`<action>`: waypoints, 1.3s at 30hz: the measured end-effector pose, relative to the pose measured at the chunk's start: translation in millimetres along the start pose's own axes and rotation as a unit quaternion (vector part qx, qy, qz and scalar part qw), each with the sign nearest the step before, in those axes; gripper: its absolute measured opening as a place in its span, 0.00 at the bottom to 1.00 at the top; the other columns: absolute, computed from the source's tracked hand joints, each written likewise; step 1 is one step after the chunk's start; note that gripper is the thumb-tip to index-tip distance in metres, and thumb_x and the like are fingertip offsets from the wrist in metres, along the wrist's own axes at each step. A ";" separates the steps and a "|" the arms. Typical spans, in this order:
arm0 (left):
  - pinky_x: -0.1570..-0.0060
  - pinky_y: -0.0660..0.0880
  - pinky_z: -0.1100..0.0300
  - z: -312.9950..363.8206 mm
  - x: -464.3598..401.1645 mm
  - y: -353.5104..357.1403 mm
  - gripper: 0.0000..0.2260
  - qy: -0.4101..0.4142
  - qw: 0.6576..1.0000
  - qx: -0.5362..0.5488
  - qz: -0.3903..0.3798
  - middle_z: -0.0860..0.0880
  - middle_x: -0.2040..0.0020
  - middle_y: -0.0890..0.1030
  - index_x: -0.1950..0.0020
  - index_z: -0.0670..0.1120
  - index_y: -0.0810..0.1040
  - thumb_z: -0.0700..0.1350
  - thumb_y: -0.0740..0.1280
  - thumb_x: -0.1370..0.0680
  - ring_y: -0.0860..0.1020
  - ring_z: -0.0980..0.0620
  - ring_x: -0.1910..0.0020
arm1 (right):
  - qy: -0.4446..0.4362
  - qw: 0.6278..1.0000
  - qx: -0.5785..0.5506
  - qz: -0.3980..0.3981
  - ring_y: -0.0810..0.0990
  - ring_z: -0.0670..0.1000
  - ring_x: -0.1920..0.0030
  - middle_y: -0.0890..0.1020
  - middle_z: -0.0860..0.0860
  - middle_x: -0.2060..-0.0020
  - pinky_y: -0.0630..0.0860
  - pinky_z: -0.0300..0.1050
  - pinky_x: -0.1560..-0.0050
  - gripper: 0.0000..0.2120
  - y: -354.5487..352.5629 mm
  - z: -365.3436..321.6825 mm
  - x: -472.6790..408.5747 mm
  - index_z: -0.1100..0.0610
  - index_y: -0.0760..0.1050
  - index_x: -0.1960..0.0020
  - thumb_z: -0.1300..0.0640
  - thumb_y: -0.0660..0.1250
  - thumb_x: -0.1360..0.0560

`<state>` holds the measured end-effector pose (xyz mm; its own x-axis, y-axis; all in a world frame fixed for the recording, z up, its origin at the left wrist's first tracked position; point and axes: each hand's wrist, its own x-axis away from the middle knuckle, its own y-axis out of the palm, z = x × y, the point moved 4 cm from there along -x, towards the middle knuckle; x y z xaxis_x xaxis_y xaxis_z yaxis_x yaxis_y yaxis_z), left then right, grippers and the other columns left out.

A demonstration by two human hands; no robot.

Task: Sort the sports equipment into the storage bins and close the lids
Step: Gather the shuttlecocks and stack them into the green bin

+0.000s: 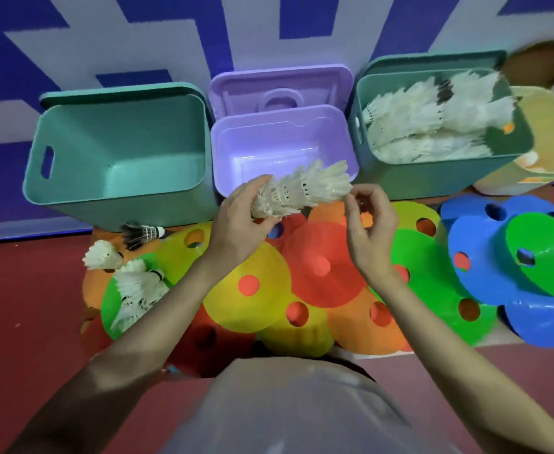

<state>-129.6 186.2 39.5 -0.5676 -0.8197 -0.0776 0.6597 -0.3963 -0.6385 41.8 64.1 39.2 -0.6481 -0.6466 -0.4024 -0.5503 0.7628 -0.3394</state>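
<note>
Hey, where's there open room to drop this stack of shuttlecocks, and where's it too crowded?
Free: the left teal bin and the purple bin beside it show bare bottoms, and red floor lies open left of the cones. Crowded: the right teal bin is heaped with shuttlecocks, and overlapping cones cover the floor before the bins.

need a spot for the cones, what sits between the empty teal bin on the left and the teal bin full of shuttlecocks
The head view shows the purple bin, empty, between the empty teal bin and the shuttlecock-filled teal bin, its lid propped behind it.
</note>
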 end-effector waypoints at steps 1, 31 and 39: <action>0.40 0.75 0.49 12.2 -10.8 9.7 0.27 0.013 1.000 -0.003 -0.001 0.47 0.37 0.79 0.32 0.44 0.74 0.43 0.74 0.31 0.77 0.48 0.39 | 0.013 1.000 -0.003 0.015 0.74 0.50 0.63 0.76 0.51 0.63 0.72 0.48 0.61 0.03 -12.2 6.5 -8.6 0.57 0.74 0.53 0.63 0.63 0.23; 0.59 0.70 0.54 122.8 -198.8 236.6 0.21 -0.055 0.929 -0.217 -0.294 0.40 0.39 0.69 0.37 0.40 0.67 0.33 0.68 0.28 0.73 0.42 0.46 | 0.111 0.964 0.207 -0.121 0.77 0.57 0.64 0.79 0.55 0.62 0.74 0.55 0.63 0.09 -138.0 181.8 -180.8 0.63 0.71 0.45 0.63 0.63 0.25; 0.47 0.70 0.55 118.1 -198.5 229.4 0.23 -0.009 0.935 -0.215 -0.280 0.42 0.35 0.68 0.31 0.44 0.69 0.43 0.70 0.25 0.73 0.43 0.40 | 0.119 0.924 0.295 -0.214 0.79 0.63 0.52 0.83 0.58 0.56 0.75 0.58 0.50 0.17 -120.5 189.9 -176.1 0.62 0.72 0.36 0.59 0.63 0.24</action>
<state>192.5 209.2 -1.2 -0.7544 -0.5407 0.3721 -0.0004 -0.5665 -0.8241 322.2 86.4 -10.5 -0.5727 -0.8182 0.0501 -0.4465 0.2601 -0.8562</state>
